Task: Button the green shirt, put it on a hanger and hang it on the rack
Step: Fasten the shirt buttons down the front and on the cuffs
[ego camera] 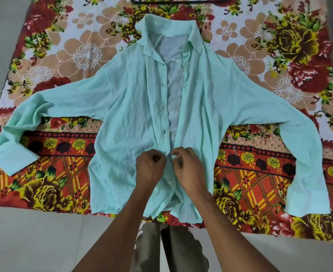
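Pinching the two front edges of the green shirt (134, 107), spread open on the floral sheet (79, 55), left hand (151, 169) and right hand (189, 169) work, probably, a low button; skewed plackets could mismatch holes.

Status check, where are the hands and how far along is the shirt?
Left hand and right hand pinching the plackets low on the green shirt. Front open above them. Black hanger lies beyond the collar, untouched. Nothing in the way.
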